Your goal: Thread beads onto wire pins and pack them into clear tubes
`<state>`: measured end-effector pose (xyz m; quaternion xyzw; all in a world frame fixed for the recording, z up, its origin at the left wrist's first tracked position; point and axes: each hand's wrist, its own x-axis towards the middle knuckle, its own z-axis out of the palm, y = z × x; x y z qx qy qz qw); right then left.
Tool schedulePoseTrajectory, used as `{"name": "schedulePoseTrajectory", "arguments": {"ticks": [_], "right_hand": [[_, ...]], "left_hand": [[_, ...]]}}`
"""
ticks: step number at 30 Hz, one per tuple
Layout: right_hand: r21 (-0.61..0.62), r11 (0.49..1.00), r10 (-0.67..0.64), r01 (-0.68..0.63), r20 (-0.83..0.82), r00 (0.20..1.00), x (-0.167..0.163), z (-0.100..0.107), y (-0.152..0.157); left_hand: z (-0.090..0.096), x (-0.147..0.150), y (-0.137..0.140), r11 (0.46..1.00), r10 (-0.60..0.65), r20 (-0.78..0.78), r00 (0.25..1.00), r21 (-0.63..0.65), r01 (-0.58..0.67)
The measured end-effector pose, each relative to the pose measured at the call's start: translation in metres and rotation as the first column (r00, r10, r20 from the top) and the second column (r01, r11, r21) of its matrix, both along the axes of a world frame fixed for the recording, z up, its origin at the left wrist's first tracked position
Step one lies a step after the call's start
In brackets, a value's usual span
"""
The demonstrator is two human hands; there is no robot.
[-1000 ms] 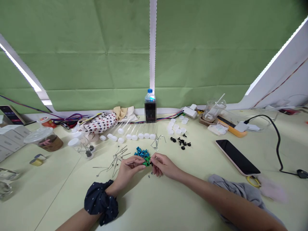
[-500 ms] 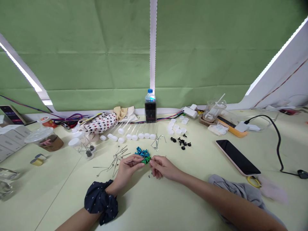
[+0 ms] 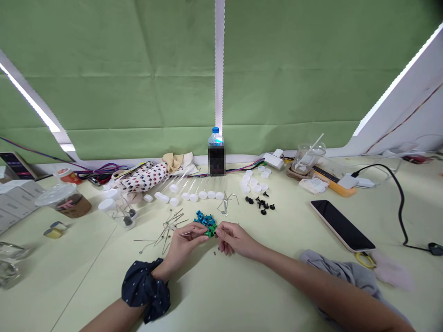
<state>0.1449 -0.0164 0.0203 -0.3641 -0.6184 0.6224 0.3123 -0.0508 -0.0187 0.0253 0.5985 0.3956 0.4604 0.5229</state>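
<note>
My left hand (image 3: 188, 237) is closed in a pinch around a thin metal rod (image 3: 188, 234), its fingertips at the edge of some small shiny green parts (image 3: 211, 230). Just across from it, my right hand (image 3: 235, 240) is pinched beside the same green parts; whatever its fingertips grip is too small to tell. Behind the fingers lies a pile of small shiny blue parts (image 3: 204, 217). Loose bent metal rods (image 3: 169, 227) are strewn left of my left hand. Tiny metal nuts or bits (image 3: 215, 253) lie in front of my right hand.
Beyond the hands are clear tubes with white caps (image 3: 194, 197), hex keys (image 3: 226, 204), black screw-like pieces (image 3: 265, 206) and loose white caps (image 3: 255, 184). A phone (image 3: 342, 226) and grey cloth (image 3: 341, 269) lie right. A lidded jar (image 3: 116, 214) and drink cup (image 3: 69, 200) stand left.
Almost nothing differs; my right hand has shifted very slightly, still pinched beside the green parts. The left hand keeps its place.
</note>
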Motion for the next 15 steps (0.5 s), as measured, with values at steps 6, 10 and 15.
{"name": "schedulePoseTrajectory", "arguments": {"ticks": [6,10,15], "right_hand": [[0.004,1.0,-0.028,0.028,-0.022,0.999,-0.0002,0.0009,0.0015],[0.003,1.0,-0.025,0.025,-0.015,1.0,-0.0001,0.0004,0.0017],[-0.017,1.0,-0.001,0.001,0.013,1.0,-0.0001,-0.0002,-0.0002]], "left_hand": [[-0.0003,0.0005,-0.0008,1.0,-0.026,-0.018,1.0,0.013,0.026],[0.0008,0.0007,-0.0016,1.0,-0.001,-0.024,1.0,0.017,0.002],[-0.0007,-0.0004,-0.0004,0.999,0.037,-0.011,0.999,0.004,-0.037]]}}
